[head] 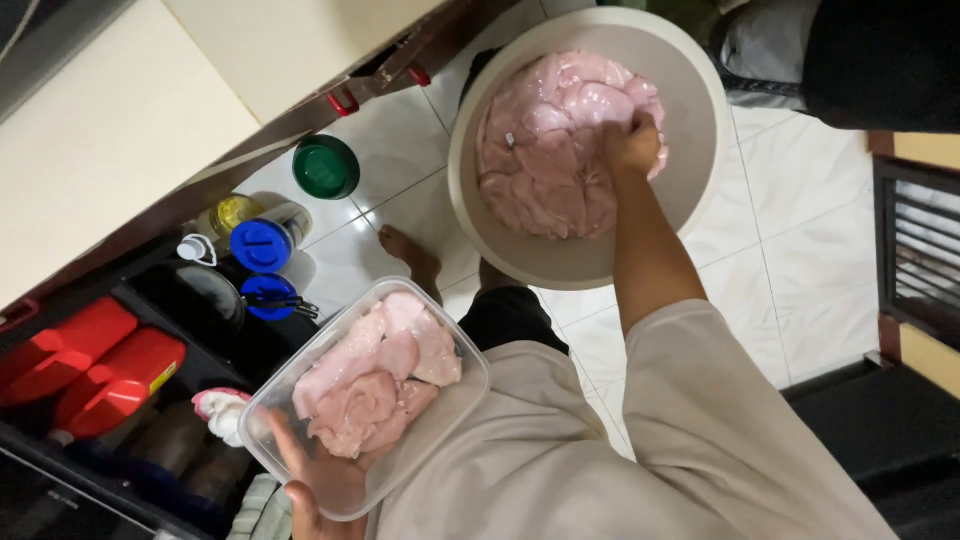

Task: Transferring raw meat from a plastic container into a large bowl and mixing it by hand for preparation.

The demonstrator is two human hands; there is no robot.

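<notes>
My left hand holds a clear plastic container from below; raw pink chicken pieces lie inside it. My right hand reaches down into a large beige basin on the tiled floor and closes around one of the raw chicken pieces heaped in it.
A cream counter runs along the upper left. On the floor below stand a green-lidded jar, blue-lidded jars, a yellow bottle and red containers. My bare foot rests beside the basin. Another person's leg is at the top right.
</notes>
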